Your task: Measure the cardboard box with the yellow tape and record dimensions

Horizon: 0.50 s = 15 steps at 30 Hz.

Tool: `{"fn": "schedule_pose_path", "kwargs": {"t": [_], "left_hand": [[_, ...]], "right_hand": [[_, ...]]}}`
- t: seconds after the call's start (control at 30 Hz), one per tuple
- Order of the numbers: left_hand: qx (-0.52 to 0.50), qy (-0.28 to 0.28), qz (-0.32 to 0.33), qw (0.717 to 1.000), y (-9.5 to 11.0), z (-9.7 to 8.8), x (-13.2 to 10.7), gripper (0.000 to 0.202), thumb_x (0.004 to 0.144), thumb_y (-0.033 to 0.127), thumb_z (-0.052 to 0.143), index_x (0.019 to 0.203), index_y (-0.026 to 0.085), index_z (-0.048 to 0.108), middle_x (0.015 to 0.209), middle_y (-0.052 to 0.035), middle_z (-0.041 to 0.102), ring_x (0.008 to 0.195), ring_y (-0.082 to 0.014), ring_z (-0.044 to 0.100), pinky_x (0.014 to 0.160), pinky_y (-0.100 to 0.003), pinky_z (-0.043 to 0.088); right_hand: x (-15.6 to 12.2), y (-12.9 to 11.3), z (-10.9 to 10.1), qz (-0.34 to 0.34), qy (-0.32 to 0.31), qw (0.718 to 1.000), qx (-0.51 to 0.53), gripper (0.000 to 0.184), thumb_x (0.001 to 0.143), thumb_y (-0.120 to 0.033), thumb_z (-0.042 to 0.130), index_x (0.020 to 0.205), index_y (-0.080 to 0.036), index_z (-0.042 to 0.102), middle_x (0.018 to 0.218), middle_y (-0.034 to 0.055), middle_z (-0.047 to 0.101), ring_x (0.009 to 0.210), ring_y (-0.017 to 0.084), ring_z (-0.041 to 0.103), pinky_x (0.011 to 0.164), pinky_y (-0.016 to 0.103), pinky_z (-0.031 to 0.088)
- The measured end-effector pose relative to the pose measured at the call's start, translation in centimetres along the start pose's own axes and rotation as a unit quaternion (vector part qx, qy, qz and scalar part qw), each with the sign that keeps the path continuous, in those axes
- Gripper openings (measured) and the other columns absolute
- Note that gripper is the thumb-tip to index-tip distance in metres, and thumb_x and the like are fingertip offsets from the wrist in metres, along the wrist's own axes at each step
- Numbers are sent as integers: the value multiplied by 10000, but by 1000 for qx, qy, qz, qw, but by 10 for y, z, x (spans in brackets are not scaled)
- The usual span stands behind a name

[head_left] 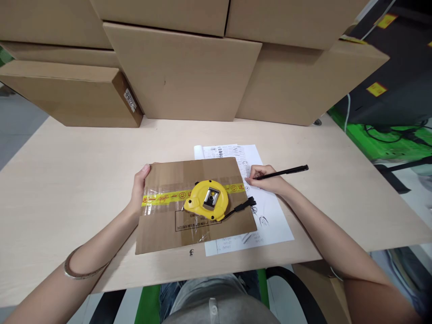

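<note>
A small flat cardboard box [168, 225] lies on the table in front of me, sealed with clear tape and a yellow smiley-face strip. A yellow tape measure [207, 200] rests on top of it, its black strap trailing to the right. My left hand [139, 186] grips the box's left edge, thumb on top. My right hand [266, 180] is closed around a black pen [283, 172], whose tip touches a white printed sheet [270, 220] that lies partly under the box.
Large cardboard boxes [184, 74] are stacked along the back of the light wooden table [67, 180]. A tiny dark object [191, 252] lies near the front edge. Green flooring, cables and dark equipment [394, 90] are at the right.
</note>
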<state>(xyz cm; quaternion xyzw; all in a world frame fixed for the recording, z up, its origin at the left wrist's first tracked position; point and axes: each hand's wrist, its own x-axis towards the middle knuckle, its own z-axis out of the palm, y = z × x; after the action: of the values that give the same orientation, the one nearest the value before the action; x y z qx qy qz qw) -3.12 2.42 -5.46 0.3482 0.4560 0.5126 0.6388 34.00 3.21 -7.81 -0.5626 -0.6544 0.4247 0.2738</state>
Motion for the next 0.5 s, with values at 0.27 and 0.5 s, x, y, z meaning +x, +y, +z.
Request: {"fn": "schedule_pose_path", "kwargs": {"t": [0.27, 0.5], "left_hand": [[-19, 71, -15, 997, 0, 1, 1, 389, 718, 564, 704, 709, 200, 567, 611, 22, 585, 576, -167, 587, 555, -299, 485], [-15, 77, -9, 997, 0, 0, 2, 399, 718, 567, 707, 698, 195, 564, 635, 24, 578, 577, -151, 567, 545, -273, 449]], "right_hand": [[0, 1, 0, -1, 1, 1000, 0, 314, 743, -382, 714, 605, -210, 490, 522, -49, 446, 498, 84, 347, 495, 253, 227], [0, 1, -1, 0, -5, 1000, 0, 302, 745, -378, 710, 599, -210, 506, 509, -45, 458, 481, 85, 360, 488, 255, 234]]}}
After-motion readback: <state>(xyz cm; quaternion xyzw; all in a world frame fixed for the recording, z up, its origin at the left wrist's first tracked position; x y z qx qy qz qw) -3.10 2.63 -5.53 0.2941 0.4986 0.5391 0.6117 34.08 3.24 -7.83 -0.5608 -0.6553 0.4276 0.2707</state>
